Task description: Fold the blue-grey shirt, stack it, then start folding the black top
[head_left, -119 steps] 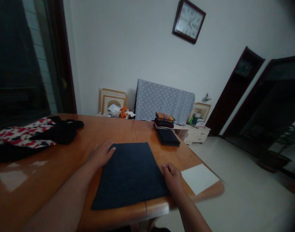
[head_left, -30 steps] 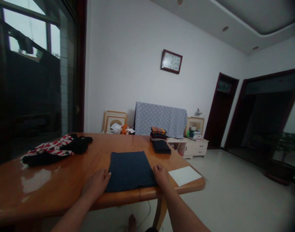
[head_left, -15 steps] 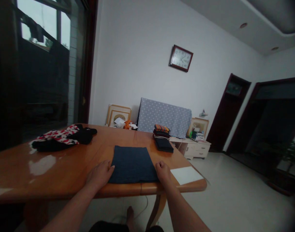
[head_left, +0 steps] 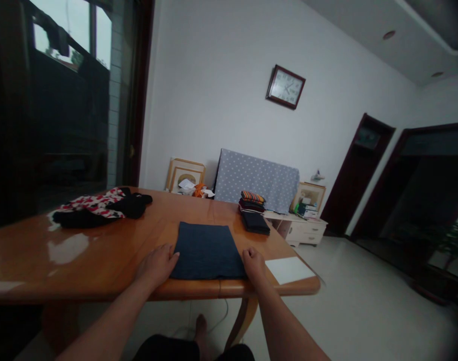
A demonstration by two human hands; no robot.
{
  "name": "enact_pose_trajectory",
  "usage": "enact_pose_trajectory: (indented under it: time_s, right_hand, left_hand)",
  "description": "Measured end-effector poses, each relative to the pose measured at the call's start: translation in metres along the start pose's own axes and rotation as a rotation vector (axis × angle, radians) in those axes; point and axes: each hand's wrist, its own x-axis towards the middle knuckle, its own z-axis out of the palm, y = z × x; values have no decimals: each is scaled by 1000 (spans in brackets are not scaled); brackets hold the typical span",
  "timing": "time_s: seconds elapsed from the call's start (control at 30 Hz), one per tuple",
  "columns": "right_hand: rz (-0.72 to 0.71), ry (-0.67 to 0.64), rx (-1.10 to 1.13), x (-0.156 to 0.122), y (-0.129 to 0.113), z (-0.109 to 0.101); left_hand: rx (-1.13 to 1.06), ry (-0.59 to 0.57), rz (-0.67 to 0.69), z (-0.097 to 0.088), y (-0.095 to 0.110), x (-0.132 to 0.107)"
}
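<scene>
A folded dark blue cloth garment [head_left: 208,250] lies flat near the front edge of the wooden table. My left hand [head_left: 159,263] is closed at its left edge, the thumb resting along the fabric. At the opposite edge, my right hand [head_left: 253,263] is curled, its fingers on the cloth's right side. Both hands rest low by the tabletop, and the fingertips are partly hidden. Just beyond my right hand lies a white sheet [head_left: 289,271].
The wooden table [head_left: 139,250] carries a stack of folded clothes [head_left: 253,215] at the back right. A black, red and white garment [head_left: 101,206] lies crumpled at the back left. Behind stand a white cabinet [head_left: 306,232] and a panel under a dotted blue cover [head_left: 257,175].
The camera view has shifted slightly. My hands keep their places at the two sides of the folded cloth, which lies as before.
</scene>
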Motion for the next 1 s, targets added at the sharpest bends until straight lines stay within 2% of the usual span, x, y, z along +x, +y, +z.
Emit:
enact_pose_trajectory:
  time_s: [0.4, 1.0]
  right_hand:
    - [27, 21, -33, 1, -1, 0]
    - [16, 20, -33, 0, -5, -3]
  left_hand:
    - [-11, -49, -34, -7, 5, -2]
    - [18, -49, -21, -5, 4, -1]
